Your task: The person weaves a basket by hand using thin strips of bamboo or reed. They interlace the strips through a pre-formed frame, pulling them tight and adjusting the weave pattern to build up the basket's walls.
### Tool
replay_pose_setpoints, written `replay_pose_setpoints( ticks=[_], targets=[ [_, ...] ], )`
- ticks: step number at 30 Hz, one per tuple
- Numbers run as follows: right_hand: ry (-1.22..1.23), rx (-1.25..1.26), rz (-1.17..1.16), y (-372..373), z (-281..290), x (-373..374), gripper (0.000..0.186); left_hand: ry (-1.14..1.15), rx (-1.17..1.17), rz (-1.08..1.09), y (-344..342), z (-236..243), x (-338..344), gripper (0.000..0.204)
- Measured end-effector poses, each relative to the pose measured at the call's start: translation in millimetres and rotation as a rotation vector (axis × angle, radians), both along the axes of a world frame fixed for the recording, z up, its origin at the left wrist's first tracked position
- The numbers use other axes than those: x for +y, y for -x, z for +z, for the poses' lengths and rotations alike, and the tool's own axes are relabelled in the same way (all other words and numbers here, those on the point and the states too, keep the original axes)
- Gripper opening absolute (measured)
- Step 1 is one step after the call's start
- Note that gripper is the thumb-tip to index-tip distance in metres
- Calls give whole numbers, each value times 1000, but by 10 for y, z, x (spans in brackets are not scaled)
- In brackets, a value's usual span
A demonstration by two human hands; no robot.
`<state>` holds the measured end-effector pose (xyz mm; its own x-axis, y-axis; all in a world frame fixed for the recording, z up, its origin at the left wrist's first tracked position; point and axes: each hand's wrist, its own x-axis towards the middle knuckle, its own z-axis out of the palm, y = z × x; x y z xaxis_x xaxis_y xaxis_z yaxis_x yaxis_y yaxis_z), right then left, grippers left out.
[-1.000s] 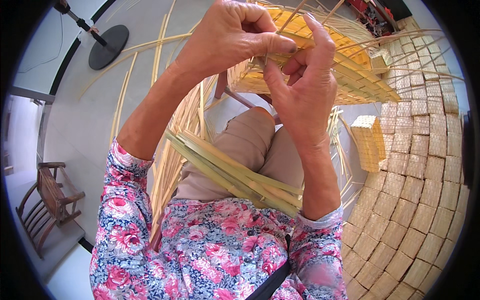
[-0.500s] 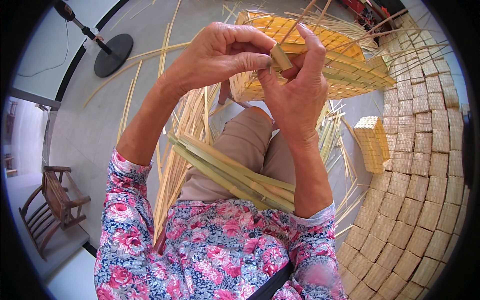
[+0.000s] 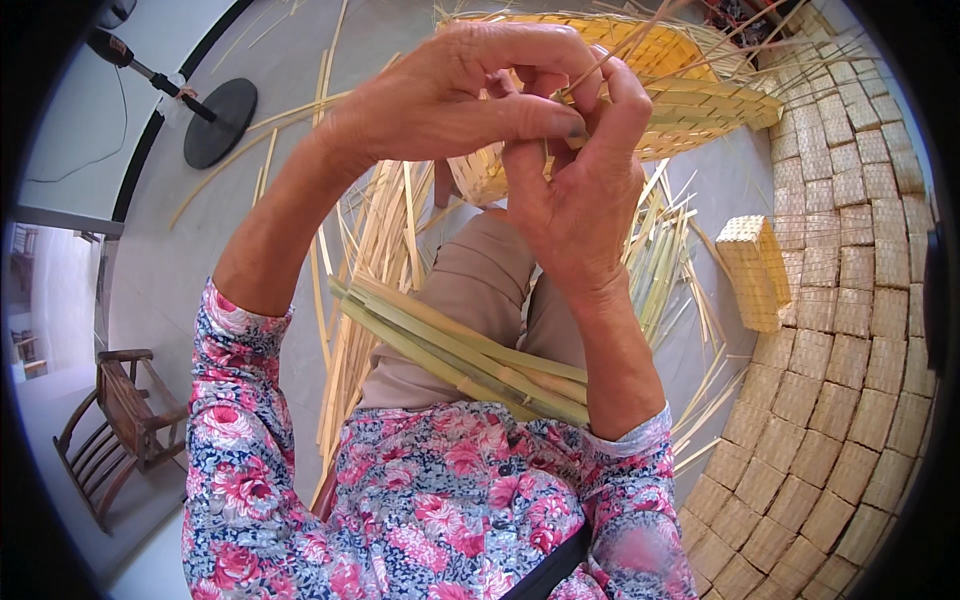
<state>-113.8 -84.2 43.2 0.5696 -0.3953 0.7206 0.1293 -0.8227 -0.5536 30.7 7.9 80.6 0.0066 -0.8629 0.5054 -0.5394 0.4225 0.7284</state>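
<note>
Clothing consisted of a floral button-front shirt (image 3: 430, 510) strewn with pink and crimson roses among navy and pale blue-grey patterning, its sleeves (image 3: 240, 400) ending near the elbows, the right cuff (image 3: 643, 432) paler, a black strap (image 3: 550, 569) slanting across the lower front, and plain beige-brown trousers (image 3: 465, 280) creased at the thigh
</note>
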Motion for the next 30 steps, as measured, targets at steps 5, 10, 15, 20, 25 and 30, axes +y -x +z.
replay_pose_setpoints(
  ticks=[5, 10, 15, 20, 25, 30],
  targets=[
    [-173, -23, 119, 83, -8, 65, 62, -42, 162, -94, 7, -39, -47, 13],
    [-30, -14, 110, 121, -79, 25, 56, -21, 240, -184, -78, -102, -98, 11],
    [-4, -25, 72, 114, -114, 12, 52, -26, 288, -189, -70, -118, -105, 14],
    [-14, -72, 78, 72, -102, -9, 50, -26, 257, -197, -68, -94, -117, 15],
    [-130, -59, 74, 133, -95, 32, 52, -80, 166, -180, -109, -62, -90, 14],
    [-203, -47, 55, 132, -35, 96, 45, -68, 260, -145, -90, -140, -78, 14]
  ],
)
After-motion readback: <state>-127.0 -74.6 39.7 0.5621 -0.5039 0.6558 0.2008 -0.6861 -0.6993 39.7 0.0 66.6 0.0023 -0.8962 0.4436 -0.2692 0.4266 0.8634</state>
